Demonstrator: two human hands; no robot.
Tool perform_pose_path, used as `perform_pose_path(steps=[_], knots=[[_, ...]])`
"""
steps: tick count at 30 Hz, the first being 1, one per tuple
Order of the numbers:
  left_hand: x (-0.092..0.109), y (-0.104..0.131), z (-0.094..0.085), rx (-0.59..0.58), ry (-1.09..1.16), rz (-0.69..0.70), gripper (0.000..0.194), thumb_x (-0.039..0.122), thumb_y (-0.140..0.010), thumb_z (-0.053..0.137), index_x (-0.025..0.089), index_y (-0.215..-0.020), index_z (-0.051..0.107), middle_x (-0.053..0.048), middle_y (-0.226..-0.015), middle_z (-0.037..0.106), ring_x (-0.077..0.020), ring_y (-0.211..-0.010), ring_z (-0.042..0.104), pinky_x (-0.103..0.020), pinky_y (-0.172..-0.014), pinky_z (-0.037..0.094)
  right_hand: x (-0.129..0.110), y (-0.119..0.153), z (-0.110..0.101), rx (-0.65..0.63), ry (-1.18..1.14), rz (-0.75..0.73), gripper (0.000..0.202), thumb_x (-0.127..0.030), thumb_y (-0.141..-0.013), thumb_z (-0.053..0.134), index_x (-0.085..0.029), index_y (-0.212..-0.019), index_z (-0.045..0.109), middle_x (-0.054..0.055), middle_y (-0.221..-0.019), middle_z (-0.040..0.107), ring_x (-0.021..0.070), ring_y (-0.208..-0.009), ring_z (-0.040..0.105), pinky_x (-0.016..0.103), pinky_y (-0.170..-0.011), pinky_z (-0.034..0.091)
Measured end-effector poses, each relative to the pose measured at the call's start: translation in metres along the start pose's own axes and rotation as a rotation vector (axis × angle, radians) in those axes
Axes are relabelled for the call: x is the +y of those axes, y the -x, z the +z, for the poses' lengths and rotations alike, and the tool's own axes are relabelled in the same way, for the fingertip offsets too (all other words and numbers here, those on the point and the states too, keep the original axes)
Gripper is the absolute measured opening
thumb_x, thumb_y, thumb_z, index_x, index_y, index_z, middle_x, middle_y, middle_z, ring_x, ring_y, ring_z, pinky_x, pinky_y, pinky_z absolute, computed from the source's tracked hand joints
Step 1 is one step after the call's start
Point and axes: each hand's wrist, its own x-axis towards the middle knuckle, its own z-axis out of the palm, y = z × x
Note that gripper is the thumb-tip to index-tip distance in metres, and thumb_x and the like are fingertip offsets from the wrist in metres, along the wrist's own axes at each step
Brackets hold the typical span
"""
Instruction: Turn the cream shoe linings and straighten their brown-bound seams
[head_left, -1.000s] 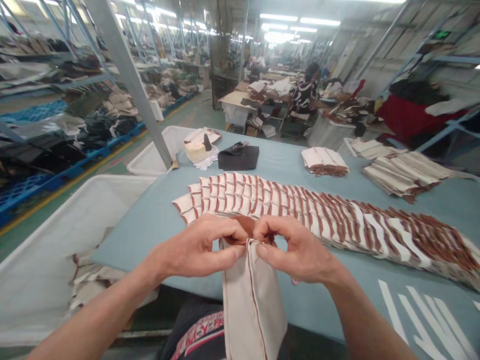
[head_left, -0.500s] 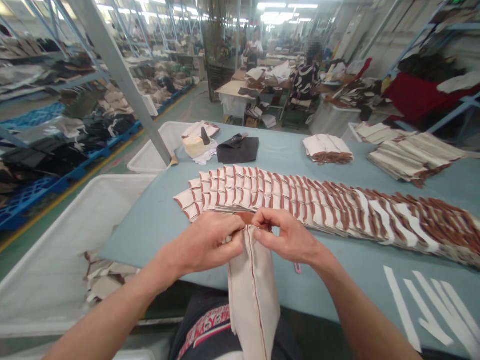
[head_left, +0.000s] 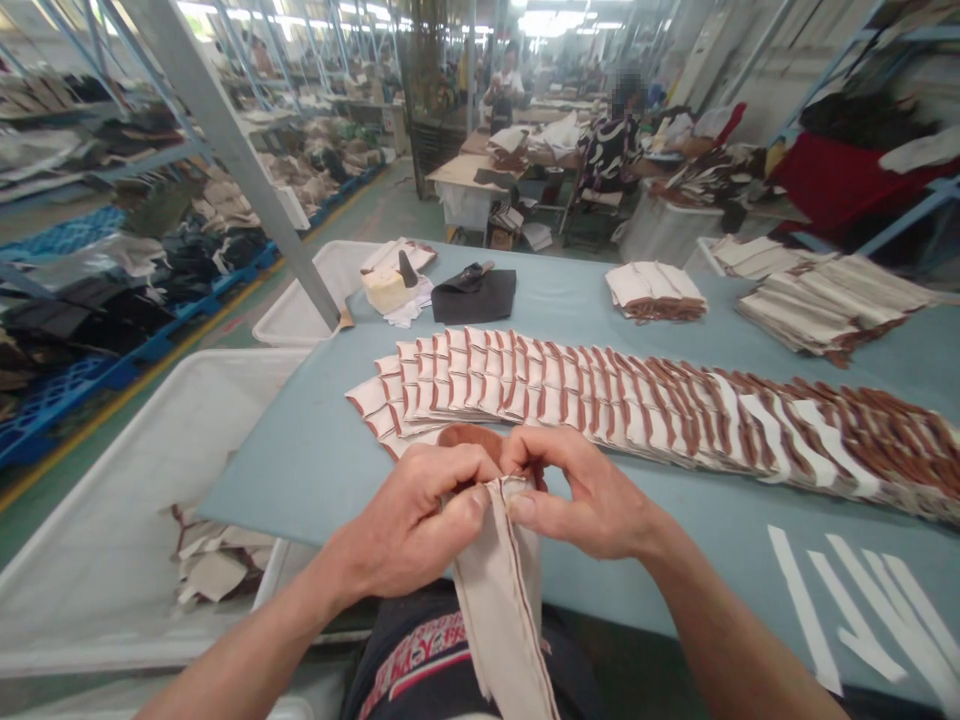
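Item: cream fabric piece point(head_left: 506, 610) with a dark-edged seam down its length; upper end held up at the near edge of the blue-green tabletop point(head_left: 300, 440), lower part hanging over the wearer's dark printed garment point(head_left: 420, 655). Brown panel point(head_left: 469, 438) visible just beyond the held end.

Left hand point(head_left: 431, 515): grip closed, thumb and fingers pinching the seam end from the left. Right hand point(head_left: 577, 490): grip likewise closed, pinching the same end from the right; the two nearly touching.

On tabletop, beyond the hands: one long row of overlapping cream-and-brown pieces point(head_left: 555, 385), white strips point(head_left: 765, 435) laid across its right part. Near right: loose white strips point(head_left: 862, 610). Far side, left to right: pale yellow block point(head_left: 386, 291), folded black cloth point(head_left: 476, 298), small cream-and-brown stack point(head_left: 656, 285), larger fabric stack point(head_left: 825, 305).

Left of tabletop: white bin point(head_left: 112, 530) containing fabric scraps point(head_left: 217, 565). Background: seated person point(head_left: 609, 152), patterned top.
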Motion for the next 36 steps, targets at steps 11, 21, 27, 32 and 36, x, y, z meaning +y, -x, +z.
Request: perform_pose_path(steps=[11, 21, 27, 32, 36], knots=[[0.009, -0.003, -0.001, -0.053, 0.175, -0.012, 0.022, 0.019, -0.089, 0.048, 0.014, -0.07, 0.058, 0.005, -0.064, 0.048, -0.008, -0.059, 0.045, -0.02, -0.059, 0.036, -0.001, 0.002, -0.003, -0.056, -0.122, -0.039, 0.029, -0.038, -0.085, 0.071, -0.019, -0.073, 0.052, -0.005, -0.068, 0.047, 0.0094, -0.061, 0.04, 0.022, -0.056, 0.034], [0.005, -0.004, 0.0, -0.067, 0.258, -0.076, 0.021, 0.023, -0.088, 0.052, 0.014, -0.071, 0.06, 0.004, -0.065, 0.05, -0.0093, -0.061, 0.045, -0.02, -0.058, 0.036, -0.002, 0.004, -0.003, -0.082, -0.062, 0.014, 0.023, -0.033, -0.088, 0.064, -0.02, -0.074, 0.05, -0.004, -0.069, 0.05, 0.0107, -0.063, 0.044, 0.023, -0.058, 0.037], [0.003, -0.004, -0.002, -0.077, 0.24, -0.102, 0.023, 0.025, -0.089, 0.057, 0.013, -0.069, 0.06, 0.004, -0.063, 0.048, -0.0084, -0.06, 0.041, -0.019, -0.056, 0.034, -0.005, 0.004, -0.004, -0.076, 0.023, 0.018, 0.016, -0.028, -0.086, 0.059, -0.02, -0.074, 0.052, -0.002, -0.071, 0.055, 0.0115, -0.065, 0.047, 0.023, -0.059, 0.039], [0.002, -0.004, -0.004, -0.105, 0.239, -0.137, 0.025, 0.026, -0.091, 0.059, 0.012, -0.071, 0.061, 0.004, -0.064, 0.05, -0.0082, -0.06, 0.042, -0.019, -0.056, 0.035, -0.005, 0.004, -0.002, -0.056, 0.029, 0.01, 0.014, -0.027, -0.085, 0.058, -0.02, -0.073, 0.053, -0.002, -0.07, 0.056, 0.0113, -0.064, 0.047, 0.023, -0.058, 0.038], [0.005, -0.003, -0.007, -0.127, 0.221, -0.143, 0.026, 0.025, -0.093, 0.058, 0.011, -0.072, 0.062, 0.004, -0.064, 0.052, -0.0076, -0.059, 0.043, -0.018, -0.056, 0.035, -0.007, 0.005, -0.003, -0.057, -0.003, -0.004, 0.018, -0.031, -0.086, 0.059, -0.02, -0.073, 0.054, -0.002, -0.07, 0.056, 0.0113, -0.063, 0.047, 0.023, -0.057, 0.038]])
